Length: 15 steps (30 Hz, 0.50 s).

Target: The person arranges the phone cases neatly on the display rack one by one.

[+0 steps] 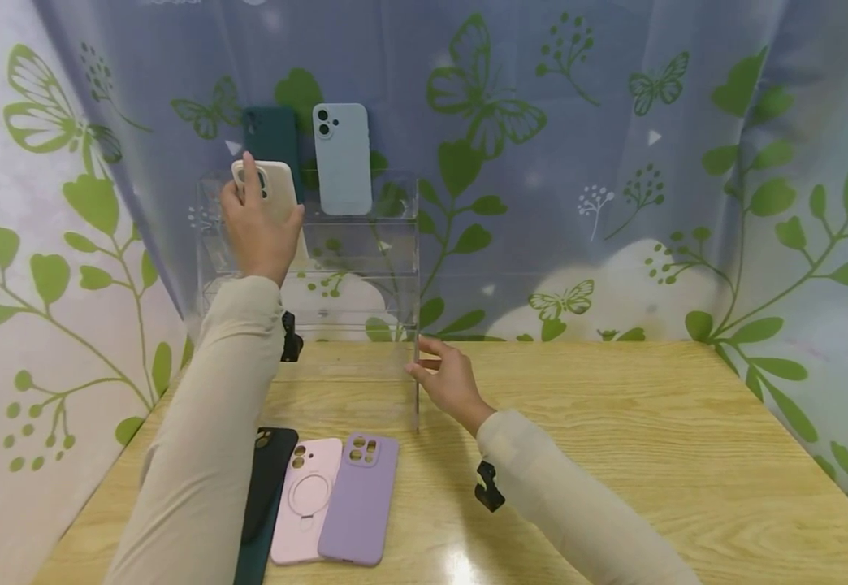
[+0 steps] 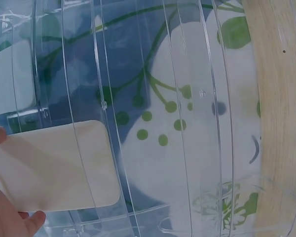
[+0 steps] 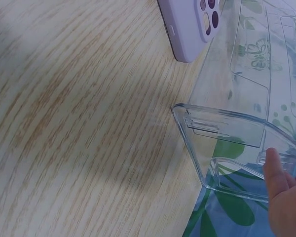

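Observation:
In the head view my left hand (image 1: 259, 231) grips a cream phone case (image 1: 278, 183) at the upper left of a clear tiered display rack (image 1: 365, 349). The case stands upright, its camera cutout partly covered by my fingers. In the left wrist view the lower end of the cream case (image 2: 59, 168) lies against the clear tiers. My right hand (image 1: 453, 378) holds the rack's right side edge with thumb and fingers. A pale blue case (image 1: 343, 162) and a dark green case (image 1: 274, 134) stand on the top tier.
On the wooden table (image 1: 614, 422), before the rack, lie a purple case (image 1: 358, 508), a pink case with a ring (image 1: 307, 528), and a black case (image 1: 266, 479) over a dark teal one (image 1: 256, 561). A leaf-patterned curtain (image 1: 599, 203) hangs behind.

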Tool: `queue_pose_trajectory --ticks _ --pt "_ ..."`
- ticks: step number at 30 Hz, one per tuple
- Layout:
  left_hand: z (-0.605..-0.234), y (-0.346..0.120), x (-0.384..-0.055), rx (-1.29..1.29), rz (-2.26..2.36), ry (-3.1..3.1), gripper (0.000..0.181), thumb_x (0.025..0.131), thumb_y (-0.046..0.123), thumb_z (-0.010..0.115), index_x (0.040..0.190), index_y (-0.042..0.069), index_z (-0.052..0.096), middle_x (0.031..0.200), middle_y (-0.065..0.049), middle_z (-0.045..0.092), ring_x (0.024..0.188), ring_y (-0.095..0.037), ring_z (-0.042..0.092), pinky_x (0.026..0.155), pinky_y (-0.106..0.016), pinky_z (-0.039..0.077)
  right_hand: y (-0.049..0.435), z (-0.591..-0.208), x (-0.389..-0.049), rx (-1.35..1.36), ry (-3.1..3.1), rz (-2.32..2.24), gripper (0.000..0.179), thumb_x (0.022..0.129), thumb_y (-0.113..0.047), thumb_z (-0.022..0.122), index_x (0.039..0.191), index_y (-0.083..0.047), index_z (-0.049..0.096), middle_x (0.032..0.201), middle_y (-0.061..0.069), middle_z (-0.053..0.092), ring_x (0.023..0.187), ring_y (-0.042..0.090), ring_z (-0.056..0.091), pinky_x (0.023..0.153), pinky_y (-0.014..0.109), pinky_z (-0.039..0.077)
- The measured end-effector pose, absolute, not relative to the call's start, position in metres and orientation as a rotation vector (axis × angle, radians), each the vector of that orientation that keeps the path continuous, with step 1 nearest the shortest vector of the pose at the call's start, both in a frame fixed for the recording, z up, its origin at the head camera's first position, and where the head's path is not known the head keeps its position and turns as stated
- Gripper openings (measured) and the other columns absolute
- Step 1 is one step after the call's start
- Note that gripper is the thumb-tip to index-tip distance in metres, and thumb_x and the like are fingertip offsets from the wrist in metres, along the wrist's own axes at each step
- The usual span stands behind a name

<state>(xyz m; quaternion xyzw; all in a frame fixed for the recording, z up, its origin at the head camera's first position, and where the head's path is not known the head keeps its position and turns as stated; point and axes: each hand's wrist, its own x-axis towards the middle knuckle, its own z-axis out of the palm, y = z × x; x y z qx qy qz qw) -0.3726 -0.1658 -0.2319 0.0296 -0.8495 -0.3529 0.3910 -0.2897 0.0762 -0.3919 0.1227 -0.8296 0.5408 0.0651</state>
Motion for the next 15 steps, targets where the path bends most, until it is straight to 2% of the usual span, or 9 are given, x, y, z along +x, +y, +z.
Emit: queue_pose_trajectory --ticks 7,12,15 --pt "-0.236 -0.165 -0.371 0.079 -0.86 -2.31 0.079 0.091 0.025 0.065 0.155 0.021 0.018 0.154 -0.022 0.016 0.139 -0.041 0.025 0.109 -0.053 0.028 0.076 -0.391 -0.289 0.36 -2.502 1.64 0.051 0.089 -0.009 0.068 0.136 -0.001 0.051 0.133 0.02 0.055 0.108 0.032 0.063 0.081 0.037 0.055" --pt "-0.244 -0.166 -0.372 0.105 -0.833 -2.376 0.078 0.089 0.025 0.067 0.154 0.017 0.023 0.153 -0.023 0.019 0.136 -0.043 0.03 0.108 -0.054 0.028 0.076 -0.392 -0.289 0.367 -2.505 1.642 0.051 0.089 -0.008 0.068 0.137 0.0 0.05 0.134 0.02 0.054 0.108 0.032 0.063 0.081 0.037 0.055" --pt "-0.249 -0.165 -0.374 0.119 -0.85 -2.381 0.081 0.088 0.022 0.068 0.155 0.02 0.021 0.152 -0.023 0.02 0.132 -0.043 0.034 0.106 -0.055 0.031 0.076 -0.392 -0.289 0.362 -2.512 1.635 0.052 0.089 -0.009 0.068 0.137 -0.001 0.05 0.135 0.019 0.054 0.109 0.031 0.063 0.081 0.037 0.055"
